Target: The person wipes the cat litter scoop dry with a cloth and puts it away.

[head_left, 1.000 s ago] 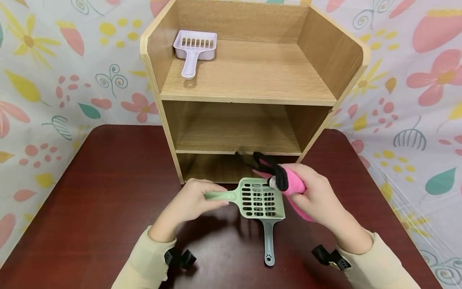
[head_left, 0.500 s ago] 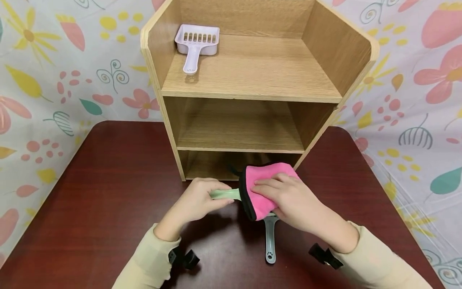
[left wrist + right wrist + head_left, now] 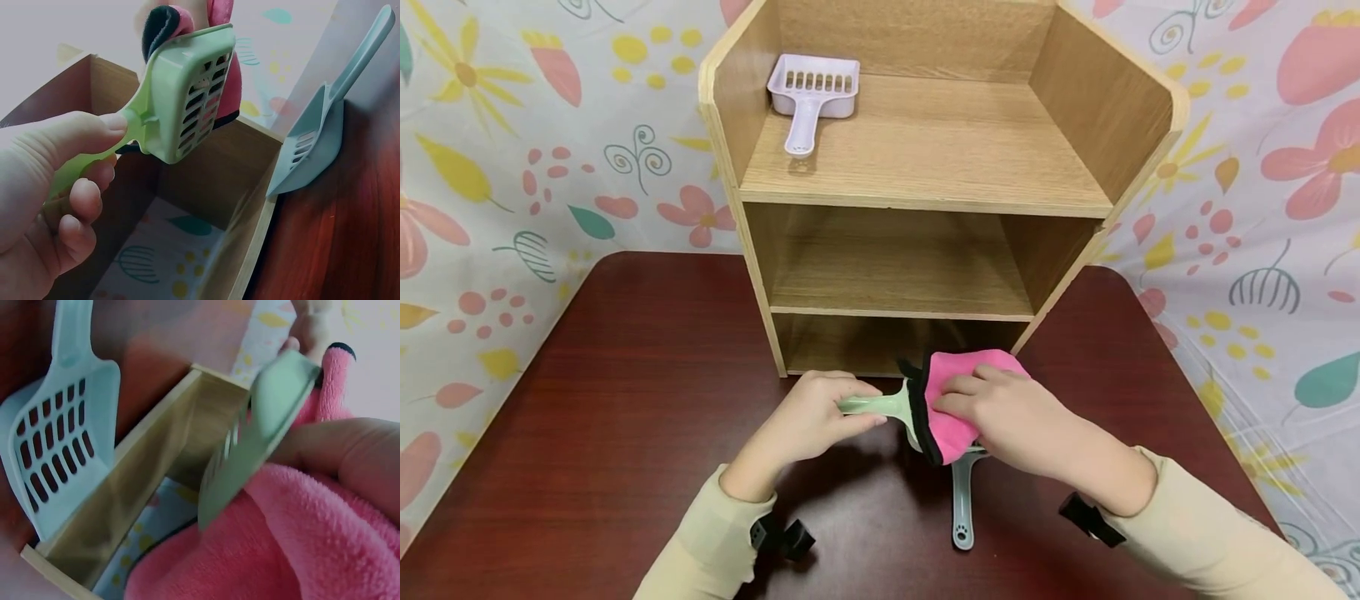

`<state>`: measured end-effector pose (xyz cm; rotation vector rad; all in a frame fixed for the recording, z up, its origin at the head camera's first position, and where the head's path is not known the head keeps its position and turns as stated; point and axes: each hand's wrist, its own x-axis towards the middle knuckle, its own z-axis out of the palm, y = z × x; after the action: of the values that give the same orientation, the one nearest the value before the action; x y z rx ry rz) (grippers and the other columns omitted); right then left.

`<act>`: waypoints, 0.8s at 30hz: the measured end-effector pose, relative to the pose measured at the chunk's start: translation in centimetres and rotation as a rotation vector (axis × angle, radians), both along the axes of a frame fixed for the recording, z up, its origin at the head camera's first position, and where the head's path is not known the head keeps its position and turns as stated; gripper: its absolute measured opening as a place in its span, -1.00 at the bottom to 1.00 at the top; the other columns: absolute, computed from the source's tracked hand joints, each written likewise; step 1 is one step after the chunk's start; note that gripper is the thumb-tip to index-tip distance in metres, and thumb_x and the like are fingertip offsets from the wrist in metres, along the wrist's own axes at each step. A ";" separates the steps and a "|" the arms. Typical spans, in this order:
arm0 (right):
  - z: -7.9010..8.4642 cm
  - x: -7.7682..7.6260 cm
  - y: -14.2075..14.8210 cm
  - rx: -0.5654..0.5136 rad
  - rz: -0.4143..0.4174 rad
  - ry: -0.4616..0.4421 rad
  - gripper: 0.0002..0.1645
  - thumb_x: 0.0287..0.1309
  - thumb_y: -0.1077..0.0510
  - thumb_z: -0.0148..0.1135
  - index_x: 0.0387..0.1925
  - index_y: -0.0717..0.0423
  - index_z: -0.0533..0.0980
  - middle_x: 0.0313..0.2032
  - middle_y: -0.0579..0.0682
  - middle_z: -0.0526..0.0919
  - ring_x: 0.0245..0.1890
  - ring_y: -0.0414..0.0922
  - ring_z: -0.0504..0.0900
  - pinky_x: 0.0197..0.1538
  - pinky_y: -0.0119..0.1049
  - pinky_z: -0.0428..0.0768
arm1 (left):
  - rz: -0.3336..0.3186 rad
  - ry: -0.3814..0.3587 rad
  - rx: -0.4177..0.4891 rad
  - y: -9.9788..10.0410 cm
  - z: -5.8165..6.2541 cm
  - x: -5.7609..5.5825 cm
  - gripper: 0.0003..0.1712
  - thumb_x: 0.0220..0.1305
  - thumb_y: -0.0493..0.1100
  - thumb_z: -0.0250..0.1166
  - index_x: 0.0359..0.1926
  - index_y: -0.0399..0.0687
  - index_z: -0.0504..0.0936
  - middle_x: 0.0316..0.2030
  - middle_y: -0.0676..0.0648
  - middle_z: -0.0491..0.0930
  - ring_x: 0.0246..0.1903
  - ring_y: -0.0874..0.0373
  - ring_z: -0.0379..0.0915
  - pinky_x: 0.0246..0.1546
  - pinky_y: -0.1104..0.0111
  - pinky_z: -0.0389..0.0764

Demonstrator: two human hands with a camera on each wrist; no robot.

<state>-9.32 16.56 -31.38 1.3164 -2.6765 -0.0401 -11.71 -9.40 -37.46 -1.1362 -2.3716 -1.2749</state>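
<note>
My left hand grips the handle of a pale green litter scoop, thumb on top. The slotted pan of this scoop is raised off the table in the left wrist view. My right hand holds a pink cloth with black edging against the pan, covering most of it in the head view. Folds of the cloth lie along the pan's edge in the right wrist view. Below lies a grey-blue litter scoop, its pan mostly hidden from the head camera but visible in the right wrist view.
A wooden shelf unit stands behind the hands on the dark red table. On its top level, at the left, sits a lilac litter scoop in a matching holder. Patterned fabric hangs around the table.
The bunched cloth in my right hand has come down and spread over the green scoop's pan, then shifted slightly right, baring the pan's handle end. My left hand keeps its grip.
</note>
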 end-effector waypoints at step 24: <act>-1.7 0.6 -0.2 -0.089 -0.046 -0.022 -0.50 0.09 -0.23 0.23 0.03 -0.13 0.56 -0.08 -0.16 0.54 -0.12 -0.15 0.41 0.04 -0.26 0.34 | -0.002 0.021 0.037 -0.3 0.0 -0.2 -0.78 -0.04 -0.21 0.47 -0.31 -0.17 0.72 -0.47 0.00 0.68 -0.49 0.28 0.51 -0.44 0.57 0.51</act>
<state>-8.69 16.36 -33.03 1.2361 -2.6933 0.0871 -11.95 -9.66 -37.49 -1.1355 -2.3226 -1.2951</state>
